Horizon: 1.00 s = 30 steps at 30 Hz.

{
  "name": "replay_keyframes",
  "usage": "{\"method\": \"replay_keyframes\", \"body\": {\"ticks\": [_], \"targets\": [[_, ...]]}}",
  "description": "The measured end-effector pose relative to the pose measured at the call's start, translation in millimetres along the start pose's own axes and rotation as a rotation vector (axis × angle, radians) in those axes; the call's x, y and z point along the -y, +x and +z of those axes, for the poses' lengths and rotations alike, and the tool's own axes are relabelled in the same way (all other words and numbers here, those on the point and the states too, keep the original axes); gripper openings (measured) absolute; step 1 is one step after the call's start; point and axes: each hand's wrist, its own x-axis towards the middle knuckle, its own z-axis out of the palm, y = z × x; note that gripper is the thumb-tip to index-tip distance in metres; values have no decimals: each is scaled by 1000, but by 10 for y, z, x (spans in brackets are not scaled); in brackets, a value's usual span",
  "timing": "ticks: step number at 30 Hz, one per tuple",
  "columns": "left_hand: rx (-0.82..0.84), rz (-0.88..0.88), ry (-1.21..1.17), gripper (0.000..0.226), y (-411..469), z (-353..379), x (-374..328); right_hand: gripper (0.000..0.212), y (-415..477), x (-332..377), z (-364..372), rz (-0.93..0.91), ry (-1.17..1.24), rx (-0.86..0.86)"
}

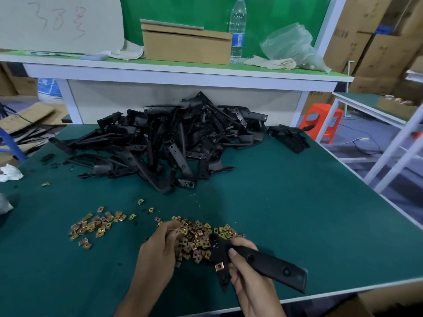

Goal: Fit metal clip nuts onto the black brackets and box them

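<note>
Head view: clip nuts [199, 239] heaped near us.
Our right hand [249, 277] grips a black bracket [270, 264]; left hand [158, 250] curls among them, hold unclear.

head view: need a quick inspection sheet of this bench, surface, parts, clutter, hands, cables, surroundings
surface: green table, small dark bits scattered near its left side
job's things: bracket pile at the back; clip nut heap by the hands, smaller clip nut patch to its left
clutter: white wad at the left edge
grippers: right hand grips held bracket, with one fitted nut on it; left hand has fingertips in the heap, grip unclear
cables: white cable beyond the table's right edge
surroundings: shelf behind with cardboard box, water bottle, plastic bag; orange stool, stacked cartons
</note>
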Motion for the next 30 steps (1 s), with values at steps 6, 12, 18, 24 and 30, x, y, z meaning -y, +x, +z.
{"method": "replay_keyframes", "body": {"ticks": [6,12,18,24,30], "targets": [[-55,-60,-49,21,-15,-73,-23,32,20,-8,-3,-21,16,20],[44,-175,-238,17,-138,-30,-84,31,22,-23,-20,-10,23,16],[245,-308,-517,16,-311,214,-229,32,10,-23,-6,-42,32,27],[368,-425,-665,29,-389,321,-314,35,4,-30,-15,-35,28,34],[307,-628,-1058,17,-347,346,-295,33,-4,-21,-10,-44,30,50]]}}
